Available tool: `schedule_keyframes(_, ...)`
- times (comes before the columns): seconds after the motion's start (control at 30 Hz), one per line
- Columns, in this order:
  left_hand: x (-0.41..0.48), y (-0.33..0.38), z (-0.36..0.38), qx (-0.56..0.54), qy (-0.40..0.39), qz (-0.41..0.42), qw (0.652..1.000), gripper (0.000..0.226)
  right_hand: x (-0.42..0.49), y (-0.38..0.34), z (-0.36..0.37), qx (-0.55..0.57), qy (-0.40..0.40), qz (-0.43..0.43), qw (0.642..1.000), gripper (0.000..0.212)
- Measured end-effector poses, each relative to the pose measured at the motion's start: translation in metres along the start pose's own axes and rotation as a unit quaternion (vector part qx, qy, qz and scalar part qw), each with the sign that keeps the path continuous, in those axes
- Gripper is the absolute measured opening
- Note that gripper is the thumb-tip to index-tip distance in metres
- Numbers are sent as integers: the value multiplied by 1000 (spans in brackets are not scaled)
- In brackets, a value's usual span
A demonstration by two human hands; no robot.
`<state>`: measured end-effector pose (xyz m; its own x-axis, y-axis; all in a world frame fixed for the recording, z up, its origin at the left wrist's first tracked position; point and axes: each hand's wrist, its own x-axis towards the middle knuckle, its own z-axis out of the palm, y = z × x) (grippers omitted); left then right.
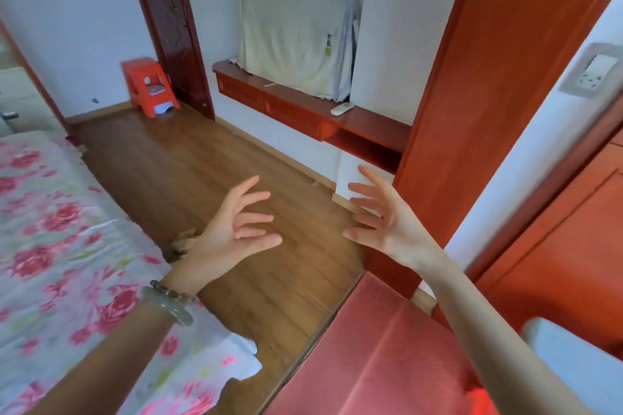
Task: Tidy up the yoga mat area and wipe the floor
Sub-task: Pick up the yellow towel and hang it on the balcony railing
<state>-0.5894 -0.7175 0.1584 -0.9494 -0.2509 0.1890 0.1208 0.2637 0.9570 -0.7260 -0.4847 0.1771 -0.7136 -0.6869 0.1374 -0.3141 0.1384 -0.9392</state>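
Note:
A pink-red yoga mat (371,347) lies on the wooden floor (175,165) at the lower right, its near edge running off the frame. My left hand (236,229) is raised over the floor with its fingers spread, holding nothing; a bead bracelet and a jade bangle sit on that wrist. My right hand (384,222) is raised opposite it, palm toward the left hand, fingers spread and empty. Both hands hover above the floor, apart from each other and from the mat.
A bed with a rose-print sheet (50,246) fills the left. A red plastic stool (150,86) stands by the dark door (168,27). A red wall shelf (303,108) carries a cloth-covered screen (293,44) and a remote (342,108). A red wardrobe side (488,94) stands right.

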Motion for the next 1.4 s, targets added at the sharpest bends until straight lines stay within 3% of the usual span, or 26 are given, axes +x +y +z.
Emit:
schedule_keyframes(0.17,60,-16,-36,-1,28,-16,999,101,93,12,8,-2,-36,-13,999,95)
schedule_keyframes(0.3,107,-39,-61,9,72,-27,997,87,170,27,16,-5,-72,-10,997,97)
schedule_keyframes(0.73,266,-106,-133,28,233,-94,968,110,435,62,25,15,-214,-41,976,86)
schedule_keyframes(0.87,296,-122,-149,1,290,-108,951,93,498,67,39,18,-261,-49,964,84)
schedule_keyframes(0.93,305,-128,-160,-1,316,-121,941,91,522,70,52,20,-286,-53,957,85)
schedule_keyframes(1.07,319,-145,-199,12,345,-142,928,108,575,78,92,9,-331,-64,942,87)
schedule_keyframes(1.2,333,-174,-245,10,371,-149,917,105,627,86,141,1,-351,-70,934,87)
schedule_keyframes(1.4,365,-224,-352,1,382,-165,909,109,719,90,235,-5,-365,-63,929,85)
